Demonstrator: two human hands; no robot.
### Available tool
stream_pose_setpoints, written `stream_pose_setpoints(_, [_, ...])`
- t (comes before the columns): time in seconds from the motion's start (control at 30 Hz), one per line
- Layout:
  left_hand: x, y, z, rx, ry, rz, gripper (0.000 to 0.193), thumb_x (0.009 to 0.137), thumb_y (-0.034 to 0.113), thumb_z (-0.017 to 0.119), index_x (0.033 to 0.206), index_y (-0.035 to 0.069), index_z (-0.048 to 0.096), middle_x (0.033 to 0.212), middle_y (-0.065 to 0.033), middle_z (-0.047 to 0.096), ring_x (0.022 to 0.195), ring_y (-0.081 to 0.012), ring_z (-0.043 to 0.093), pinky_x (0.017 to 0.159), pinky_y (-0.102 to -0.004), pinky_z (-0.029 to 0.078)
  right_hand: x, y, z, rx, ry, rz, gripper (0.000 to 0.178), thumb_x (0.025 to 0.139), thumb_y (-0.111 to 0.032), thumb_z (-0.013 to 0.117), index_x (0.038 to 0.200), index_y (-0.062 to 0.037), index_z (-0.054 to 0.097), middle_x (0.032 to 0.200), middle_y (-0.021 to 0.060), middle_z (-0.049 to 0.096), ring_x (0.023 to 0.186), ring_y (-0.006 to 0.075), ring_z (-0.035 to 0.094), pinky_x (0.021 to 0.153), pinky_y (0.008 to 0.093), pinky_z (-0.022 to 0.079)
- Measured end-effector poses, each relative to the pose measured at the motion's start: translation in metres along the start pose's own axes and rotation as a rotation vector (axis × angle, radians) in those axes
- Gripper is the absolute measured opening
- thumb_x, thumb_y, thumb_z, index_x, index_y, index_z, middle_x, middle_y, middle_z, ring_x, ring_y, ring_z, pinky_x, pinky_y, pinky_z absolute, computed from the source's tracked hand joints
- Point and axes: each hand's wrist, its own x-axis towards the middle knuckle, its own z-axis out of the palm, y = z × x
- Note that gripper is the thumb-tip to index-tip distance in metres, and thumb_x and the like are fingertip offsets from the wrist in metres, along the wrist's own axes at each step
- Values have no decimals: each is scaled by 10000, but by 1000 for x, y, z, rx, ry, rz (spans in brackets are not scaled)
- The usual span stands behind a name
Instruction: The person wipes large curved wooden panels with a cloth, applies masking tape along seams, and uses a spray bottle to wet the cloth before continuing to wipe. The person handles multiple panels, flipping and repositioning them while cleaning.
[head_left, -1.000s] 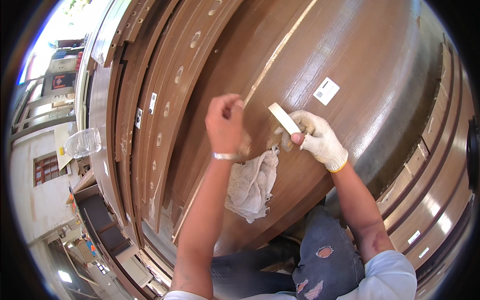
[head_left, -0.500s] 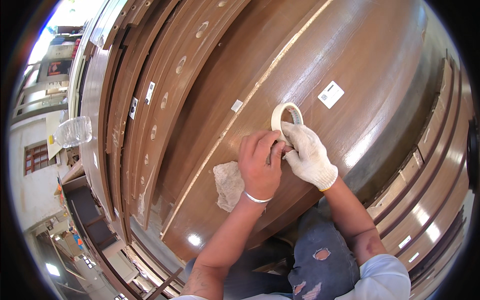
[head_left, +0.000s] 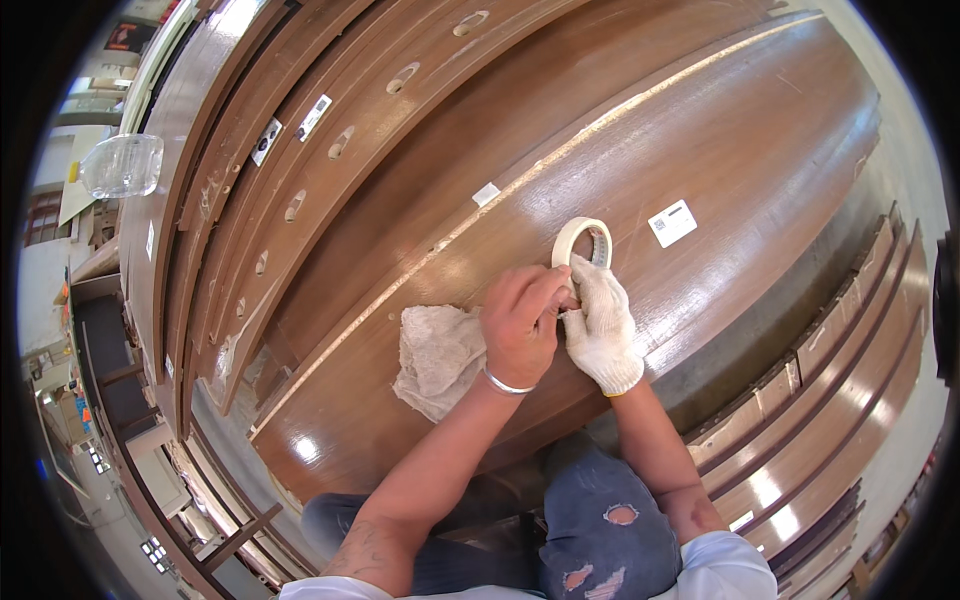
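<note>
A person bends over a brown board (head_left: 740, 140), with a roll of tape (head_left: 561, 245) held up over the middle of that board. The right hand (head_left: 603, 335), in a white knit glove with the thumb tip bare, is clamped on the near side of the roll, which stands tilted so that its round hole shows. The bare left hand (head_left: 520, 325) touches the roll's near left side, its fingertips bunched together; whether they pinch the tape cannot be told. A metal bracelet (head_left: 508, 384) circles the left wrist.

A crumpled rag (head_left: 437, 360) lies on the board, left of its middle, and a white label (head_left: 672, 223) sits on its right part. A pale, rough edge (head_left: 440, 243) runs along the board's far left side. Boards with oval slots (head_left: 370, 130) stand left of the board, and a clear bottle (head_left: 125, 166) is farther left. More stacked boards (head_left: 810, 430) lie to its right. Ripped jeans (head_left: 650, 520) show at its near side.
</note>
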Motion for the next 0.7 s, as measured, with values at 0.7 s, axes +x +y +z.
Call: stream_pose_setpoints(0.7, [9,-2,2,94,-67,173,239,855,-42,763,1083,27,740,966,-131,700,822,-295,638,725,-391,516,-5,4,5,120,19,177,551,842,-9,636,1388,0,565,1192,233,664,1077,441,656,945,475,526])
